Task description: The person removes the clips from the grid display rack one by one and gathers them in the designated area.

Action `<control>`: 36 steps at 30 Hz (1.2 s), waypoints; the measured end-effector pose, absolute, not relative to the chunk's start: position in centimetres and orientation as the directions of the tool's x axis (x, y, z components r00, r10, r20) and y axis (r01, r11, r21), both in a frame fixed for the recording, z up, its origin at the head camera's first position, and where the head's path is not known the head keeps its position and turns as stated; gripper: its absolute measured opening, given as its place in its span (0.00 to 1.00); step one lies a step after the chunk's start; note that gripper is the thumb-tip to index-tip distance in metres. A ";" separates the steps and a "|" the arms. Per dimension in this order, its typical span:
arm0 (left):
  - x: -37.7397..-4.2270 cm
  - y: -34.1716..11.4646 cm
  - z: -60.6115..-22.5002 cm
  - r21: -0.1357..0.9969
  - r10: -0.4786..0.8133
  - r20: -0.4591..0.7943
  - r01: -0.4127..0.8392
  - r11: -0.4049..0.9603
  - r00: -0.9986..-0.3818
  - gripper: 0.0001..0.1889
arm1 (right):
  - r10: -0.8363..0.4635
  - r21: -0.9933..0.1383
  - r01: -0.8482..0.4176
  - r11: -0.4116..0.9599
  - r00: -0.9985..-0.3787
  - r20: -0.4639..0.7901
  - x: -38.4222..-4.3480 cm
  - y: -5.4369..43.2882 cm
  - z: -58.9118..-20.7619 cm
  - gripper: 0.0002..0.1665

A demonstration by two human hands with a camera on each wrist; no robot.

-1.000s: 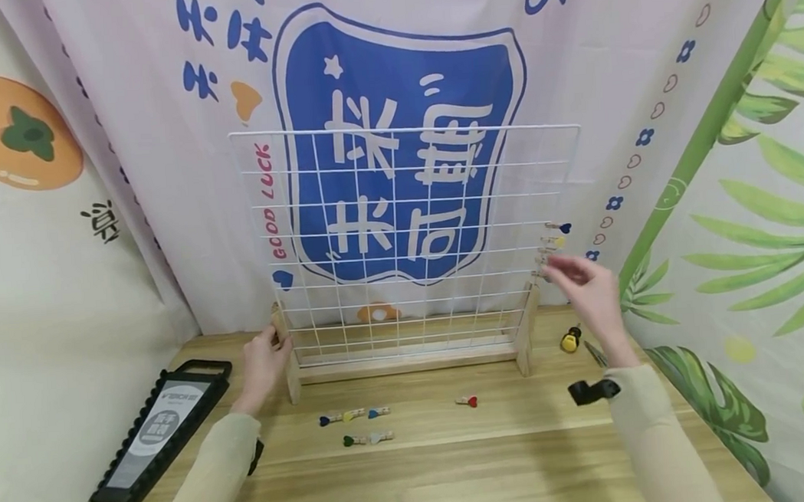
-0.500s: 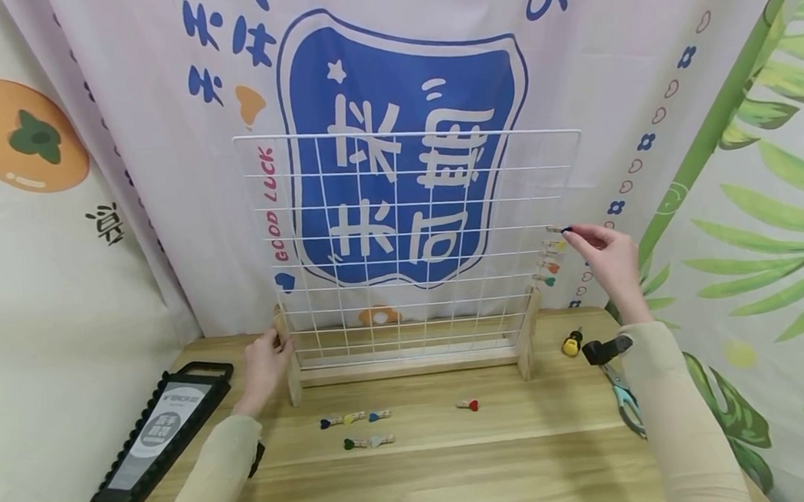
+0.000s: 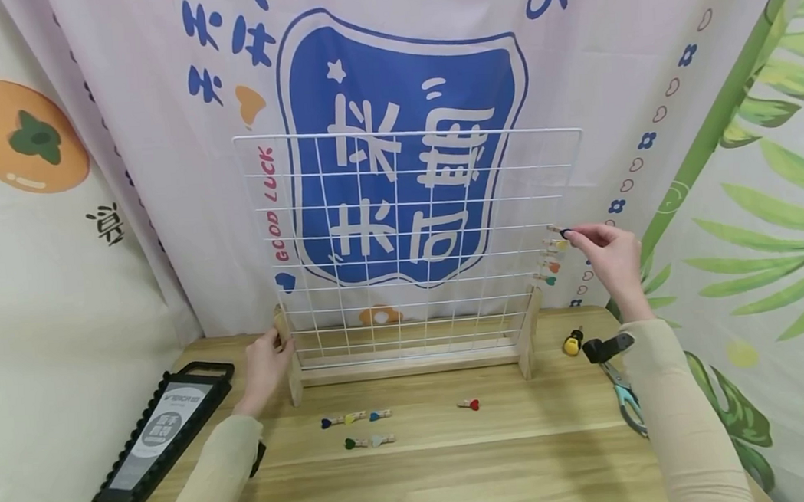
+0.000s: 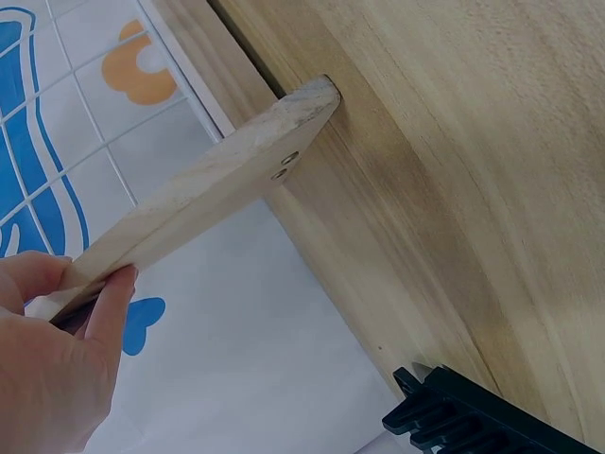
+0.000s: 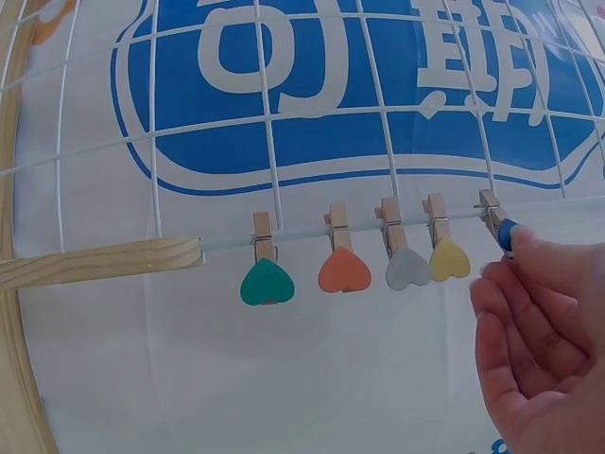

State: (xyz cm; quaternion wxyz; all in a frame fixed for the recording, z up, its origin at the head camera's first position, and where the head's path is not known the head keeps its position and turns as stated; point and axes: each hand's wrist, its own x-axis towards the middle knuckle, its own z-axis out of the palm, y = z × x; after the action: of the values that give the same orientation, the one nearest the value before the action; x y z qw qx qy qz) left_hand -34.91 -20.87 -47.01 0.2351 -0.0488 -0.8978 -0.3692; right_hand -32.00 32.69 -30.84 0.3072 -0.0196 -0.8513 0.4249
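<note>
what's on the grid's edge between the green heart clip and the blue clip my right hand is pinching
In the right wrist view, from the green clip to the blue clip: an orange clip, a gray clip, then a yellow clip.

Your head view is bright and evenly lit, with a soft-edged shadow on the near right of the table point(image 3: 573, 455), just left of your right sleeve point(image 3: 689, 418). The white wire grid point(image 3: 409, 133) fades against the pale curtain point(image 3: 613, 84) at its far right; fine print on the black case point(image 3: 160, 427) blurs. Your left wrist view looks dimmer and greyer. In your right wrist view, lens distortion bows the wires, while the heart clips point(image 5: 267, 282) look fairly sharp.
</note>
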 end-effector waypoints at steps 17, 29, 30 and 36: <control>-35.0 -20.8 -47.2 0.653 -0.087 0.443 0.254 0.714 -0.892 0.06 | 0.374 -0.748 -0.202 0.632 -0.766 0.523 -31.3 33.2 -31.0 0.23; -34.9 -20.7 -47.1 0.647 -0.082 0.461 0.272 0.712 -0.884 0.06 | 0.197 -0.694 -0.223 0.684 -0.860 0.470 -28.8 33.2 -34.8 0.23; -34.9 -20.7 -47.1 0.650 -0.082 0.456 0.269 0.710 -0.886 0.06 | 0.178 -0.689 -0.226 0.689 -0.869 0.462 -28.6 33.0 -35.4 0.22; -34.9 -20.7 -47.0 0.658 -0.084 0.441 0.258 0.708 -0.893 0.06 | 0.092 -0.681 -0.221 0.698 -0.916 0.391 -28.3 31.6 -39.4 0.18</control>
State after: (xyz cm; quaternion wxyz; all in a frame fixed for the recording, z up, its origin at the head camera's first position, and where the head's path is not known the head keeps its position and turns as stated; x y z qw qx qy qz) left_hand -34.91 -20.71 -47.02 0.2257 -0.0484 -0.8961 -0.3792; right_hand -28.27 31.61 -39.40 0.2019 0.0359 -0.8989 0.3871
